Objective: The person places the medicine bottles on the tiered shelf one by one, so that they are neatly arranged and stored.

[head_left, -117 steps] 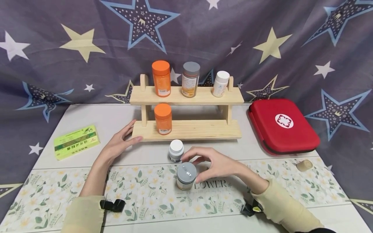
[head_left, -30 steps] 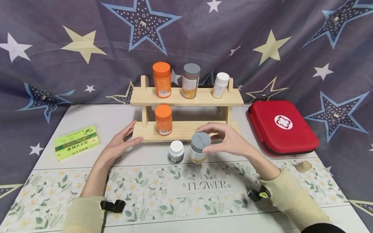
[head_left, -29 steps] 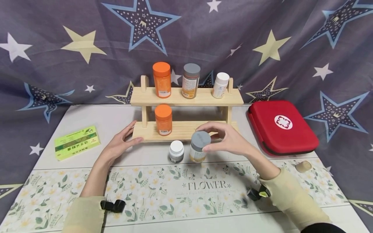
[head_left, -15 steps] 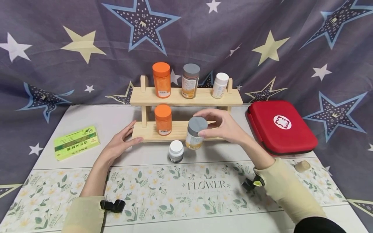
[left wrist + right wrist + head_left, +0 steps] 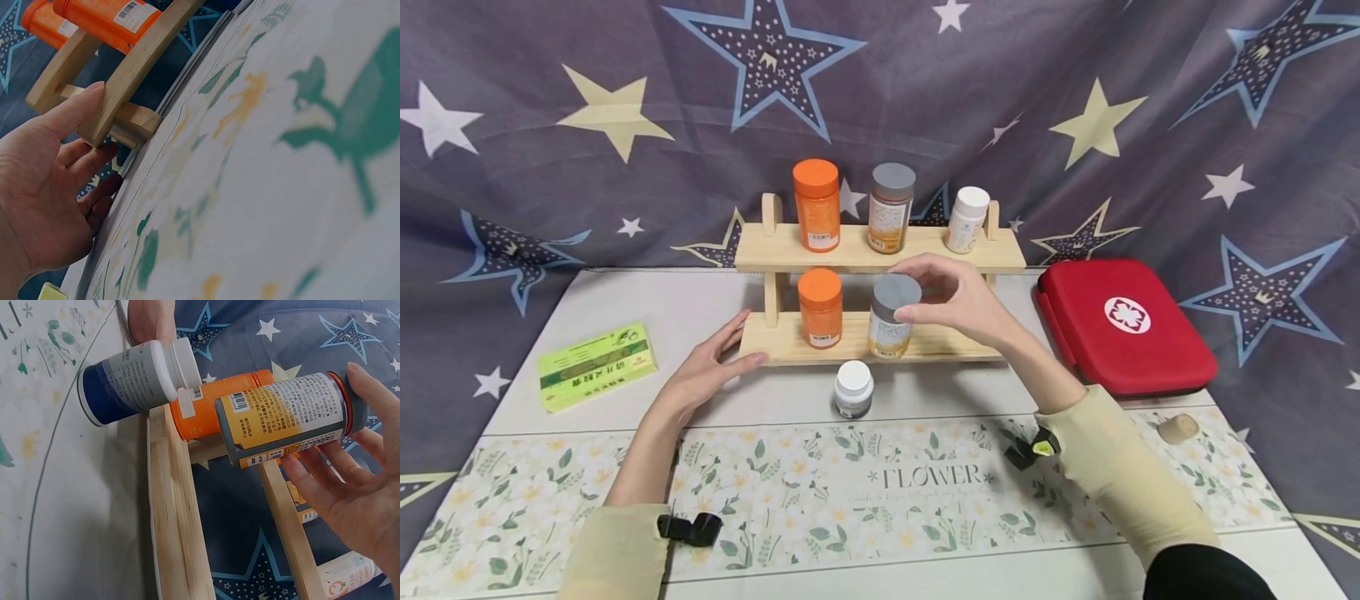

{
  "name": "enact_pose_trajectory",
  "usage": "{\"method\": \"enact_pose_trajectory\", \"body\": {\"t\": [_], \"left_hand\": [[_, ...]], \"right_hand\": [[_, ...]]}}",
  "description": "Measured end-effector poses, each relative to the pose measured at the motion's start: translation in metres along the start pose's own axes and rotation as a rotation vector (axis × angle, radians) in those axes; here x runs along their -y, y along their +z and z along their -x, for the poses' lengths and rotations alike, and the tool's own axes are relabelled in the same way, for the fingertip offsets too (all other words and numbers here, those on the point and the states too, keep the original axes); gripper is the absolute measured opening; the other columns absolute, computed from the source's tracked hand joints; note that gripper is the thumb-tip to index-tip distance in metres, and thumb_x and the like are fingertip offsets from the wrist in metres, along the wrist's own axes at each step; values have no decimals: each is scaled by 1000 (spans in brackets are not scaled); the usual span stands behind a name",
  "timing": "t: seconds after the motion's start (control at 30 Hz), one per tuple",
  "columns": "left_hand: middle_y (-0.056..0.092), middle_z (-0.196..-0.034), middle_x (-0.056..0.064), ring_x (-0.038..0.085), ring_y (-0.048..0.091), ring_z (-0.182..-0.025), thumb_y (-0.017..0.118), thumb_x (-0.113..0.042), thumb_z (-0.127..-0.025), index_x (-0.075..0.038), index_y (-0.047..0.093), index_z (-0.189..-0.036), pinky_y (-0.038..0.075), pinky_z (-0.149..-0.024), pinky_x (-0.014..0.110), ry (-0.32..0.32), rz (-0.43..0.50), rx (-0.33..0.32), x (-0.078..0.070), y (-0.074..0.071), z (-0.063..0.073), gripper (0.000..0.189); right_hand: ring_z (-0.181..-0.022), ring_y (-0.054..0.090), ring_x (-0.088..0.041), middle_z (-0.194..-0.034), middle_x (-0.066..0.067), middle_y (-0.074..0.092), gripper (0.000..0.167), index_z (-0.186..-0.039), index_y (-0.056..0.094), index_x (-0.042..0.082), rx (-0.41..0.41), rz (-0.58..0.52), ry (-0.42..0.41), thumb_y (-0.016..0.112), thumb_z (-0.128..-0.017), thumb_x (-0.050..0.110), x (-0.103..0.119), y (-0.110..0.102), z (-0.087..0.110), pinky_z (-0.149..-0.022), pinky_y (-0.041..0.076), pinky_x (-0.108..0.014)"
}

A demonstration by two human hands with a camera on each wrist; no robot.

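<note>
My right hand (image 5: 958,300) pinches a pill bottle (image 5: 891,329) by its grey lid, thumb on one side and fingers on the other. The bottle, yellow and white labelled in the right wrist view, is upright at the middle of the lower tier of a wooden rack (image 5: 955,340), beside an orange bottle (image 5: 822,308). Whether its base touches the board, I cannot tell. My left hand (image 5: 706,371) holds the left end of that tier, thumb at the front corner and fingers behind it. A white-capped bottle (image 5: 853,389) with a blue label stands on the table before the rack.
The upper tier bears another orange bottle (image 5: 817,207), a grey-lidded bottle (image 5: 890,208) and a small white bottle (image 5: 967,220). A red first-aid case (image 5: 1127,333) and a cork-coloured stub (image 5: 1178,428) lie right. A green medicine box (image 5: 597,367) lies left.
My right hand has lifted the grey-lidded bottle from the table front, carrying it back, then slightly left, over the lower tier. My left hand has stayed at the rack's end.
</note>
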State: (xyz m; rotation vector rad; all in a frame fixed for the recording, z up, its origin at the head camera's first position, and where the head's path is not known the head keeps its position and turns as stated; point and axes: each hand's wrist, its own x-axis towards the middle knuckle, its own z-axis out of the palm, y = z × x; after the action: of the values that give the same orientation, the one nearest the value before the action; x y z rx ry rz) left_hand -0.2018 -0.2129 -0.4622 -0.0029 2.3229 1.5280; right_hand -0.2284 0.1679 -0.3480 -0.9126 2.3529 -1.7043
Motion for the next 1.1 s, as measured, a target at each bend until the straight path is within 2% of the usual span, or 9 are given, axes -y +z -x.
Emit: {"method": "enact_pose_trajectory", "body": {"t": [0.23,0.7,1.1], "left_hand": [[16,-174,11,40,9,-162,74,-53,-92,-36,5,-166,21,-127,64,0,-11,-1,1,-1,0,103],[16,-174,11,39,10,-162,74,-53,-91,-38,5,-166,19,-127,64,-1,-15,-1,1,-1,-2,103],[16,-174,10,39,9,-162,74,-54,-91,-39,5,-166,20,-127,64,-7,-19,-4,0,0,-1,103]], "right_hand": [[-97,69,-18,-110,-4,73,47,-128,69,7,-18,17,40,84,-84,9,-7,-1,-7,-91,60,-31],[-94,68,-16,-106,-2,74,45,-126,69,6,-58,27,51,83,-84,6,-25,2,-11,-87,56,-27],[-96,68,-19,-109,-7,74,45,-126,71,9,-87,46,79,85,-83,9,-35,8,-10,-88,56,-28]]}}
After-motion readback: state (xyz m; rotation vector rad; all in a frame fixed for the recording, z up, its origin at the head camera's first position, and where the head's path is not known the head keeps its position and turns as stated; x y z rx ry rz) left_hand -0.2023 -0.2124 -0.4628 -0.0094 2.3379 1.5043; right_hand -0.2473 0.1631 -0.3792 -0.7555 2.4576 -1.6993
